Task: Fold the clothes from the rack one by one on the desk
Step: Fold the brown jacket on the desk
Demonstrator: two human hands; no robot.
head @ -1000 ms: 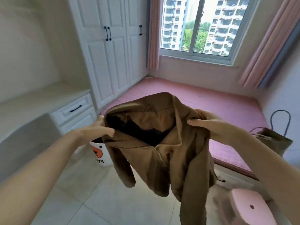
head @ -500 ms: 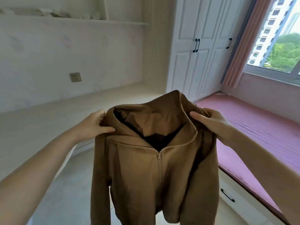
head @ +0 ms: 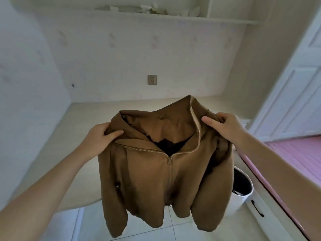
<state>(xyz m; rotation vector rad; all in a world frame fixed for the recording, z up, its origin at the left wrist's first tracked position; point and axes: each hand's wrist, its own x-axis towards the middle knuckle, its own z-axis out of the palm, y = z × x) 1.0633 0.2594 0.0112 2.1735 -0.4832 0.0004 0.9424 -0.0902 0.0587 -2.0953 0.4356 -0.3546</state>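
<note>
Swung toward desk [head: 83, 119], hoodie [head: 156, 171] hangs, shoulders pinched by fingers [head: 114, 133].

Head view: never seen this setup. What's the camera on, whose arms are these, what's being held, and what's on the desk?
There is no robot here. The one camera sits on a person's head and looks forward and down, so the two bare arms reaching in from the bottom corners are the wearer's own.

The left hand and the right hand each pinch a shoulder of a brown zip-up hoodie, which hangs in the air in front of the person, zipper mostly closed, hood flopped forward at the top.

Behind it is the pale desk, a built-in surface along the wall. The part in view shows nothing lying on it; the hoodie hides the rest.

Around it: a wall socket, a high shelf, a white basket on the floor, and a pink mattress at right.
</note>
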